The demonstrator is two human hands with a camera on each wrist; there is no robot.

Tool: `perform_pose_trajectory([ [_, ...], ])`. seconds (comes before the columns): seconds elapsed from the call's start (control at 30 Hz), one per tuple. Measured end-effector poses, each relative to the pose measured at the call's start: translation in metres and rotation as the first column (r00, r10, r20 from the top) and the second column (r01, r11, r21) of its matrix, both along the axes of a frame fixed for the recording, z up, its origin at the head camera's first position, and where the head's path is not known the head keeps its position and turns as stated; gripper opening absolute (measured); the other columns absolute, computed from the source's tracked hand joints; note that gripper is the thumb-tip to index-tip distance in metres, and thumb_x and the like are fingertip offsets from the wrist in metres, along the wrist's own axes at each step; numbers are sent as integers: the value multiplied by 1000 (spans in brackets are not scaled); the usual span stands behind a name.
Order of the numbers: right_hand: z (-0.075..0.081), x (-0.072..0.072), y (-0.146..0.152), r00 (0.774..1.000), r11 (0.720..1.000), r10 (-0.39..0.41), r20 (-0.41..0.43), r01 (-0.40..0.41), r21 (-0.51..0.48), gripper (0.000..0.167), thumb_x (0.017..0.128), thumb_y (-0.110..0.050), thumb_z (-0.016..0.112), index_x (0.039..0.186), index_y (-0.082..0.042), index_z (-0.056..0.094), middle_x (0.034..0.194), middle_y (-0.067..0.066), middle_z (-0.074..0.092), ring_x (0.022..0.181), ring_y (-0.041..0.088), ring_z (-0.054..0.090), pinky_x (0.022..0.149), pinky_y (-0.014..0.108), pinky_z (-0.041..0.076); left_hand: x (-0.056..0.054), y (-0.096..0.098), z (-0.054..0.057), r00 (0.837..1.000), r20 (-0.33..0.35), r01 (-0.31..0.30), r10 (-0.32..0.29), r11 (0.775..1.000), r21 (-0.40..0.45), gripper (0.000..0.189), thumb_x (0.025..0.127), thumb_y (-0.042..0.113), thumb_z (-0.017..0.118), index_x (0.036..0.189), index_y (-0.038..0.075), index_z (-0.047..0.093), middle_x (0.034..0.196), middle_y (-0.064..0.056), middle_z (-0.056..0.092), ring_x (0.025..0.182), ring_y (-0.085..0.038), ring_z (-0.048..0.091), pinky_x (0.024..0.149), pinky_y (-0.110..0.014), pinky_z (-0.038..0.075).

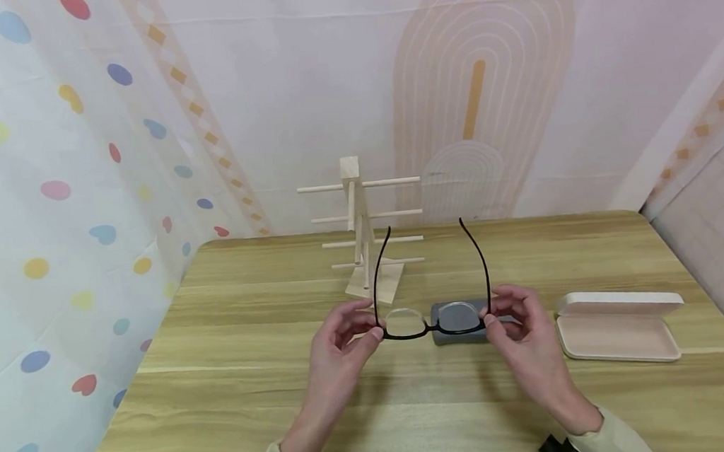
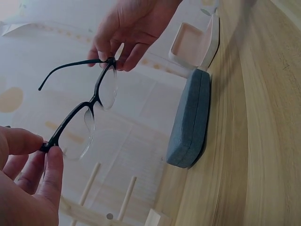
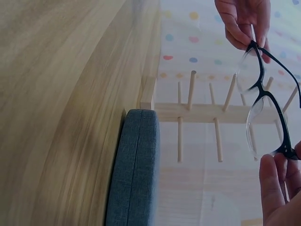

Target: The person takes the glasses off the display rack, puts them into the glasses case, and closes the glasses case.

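Note:
A pair of eyeglasses with a black upper frame and clear lower rims is held up above the table, its temples unfolded and pointing away. My left hand pinches the left hinge corner between thumb and fingers. At the opposite corner, my right hand grips the frame the same way. Beneath and behind the right lens lies a closed grey-blue glasses case, partly hidden by the glasses in the head view. The right wrist view shows the case resting on the table, below the level of both hands.
A wooden peg stand with several rods rises behind the glasses, left of centre. To the right, an open pale pink-and-white case lies on the wooden table. Patterned curtains hang at the back and left.

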State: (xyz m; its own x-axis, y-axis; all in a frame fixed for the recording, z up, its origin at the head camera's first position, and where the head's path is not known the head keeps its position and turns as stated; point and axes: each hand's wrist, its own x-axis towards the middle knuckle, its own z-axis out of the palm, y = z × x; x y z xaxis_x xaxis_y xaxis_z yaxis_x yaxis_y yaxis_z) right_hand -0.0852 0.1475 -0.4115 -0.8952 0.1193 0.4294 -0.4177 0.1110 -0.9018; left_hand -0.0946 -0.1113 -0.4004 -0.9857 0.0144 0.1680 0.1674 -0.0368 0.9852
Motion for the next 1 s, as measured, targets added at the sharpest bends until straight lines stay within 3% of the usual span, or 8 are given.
perform_pose_trajectory([
  [0.27, 0, 1, 6, 999, 998, -51, 10, 51, 40, 34, 89, 22, 59, 119, 10, 52, 96, 0, 68, 89, 6, 67, 81, 16, 56, -5, 8, -1, 1000, -1, 6, -6, 1000, -5, 46, 88, -13, 71, 131, 3, 65, 104, -24, 70, 94, -18, 68, 82, -28, 60],
  [0.57, -2, 2, 14, 998, 998, -55, -44, 56, 29, 36, 88, 25, 58, 122, 13, 52, 98, 4, 65, 91, 9, 67, 76, 16, 56, -8, 16, 0, 1000, 12, 19, -19, 1000, 9, 44, 88, -11, 72, 129, 3, 64, 103, -20, 71, 94, -17, 69, 83, -28, 60],
  [0.7, -4, 3, 18, 996, 995, -56, -67, 61, 75, 37, 89, 23, 59, 123, 9, 56, 98, 3, 66, 89, 8, 66, 75, 15, 55, -9, 18, 0, 1000, 21, 23, -23, 1000, 9, 42, 89, -10, 73, 128, 1, 64, 104, -20, 71, 95, -20, 69, 83, -27, 60],
  [1.0, -8, 3, 24, 989, 980, -54, -136, 79, 182, 36, 88, 22, 63, 119, 5, 67, 96, 14, 68, 85, 5, 69, 73, 16, 58, -12, 23, -1, 998, 59, 28, -30, 999, 28, 35, 90, -8, 73, 123, -3, 65, 109, -23, 70, 96, -20, 69, 87, -27, 59],
])
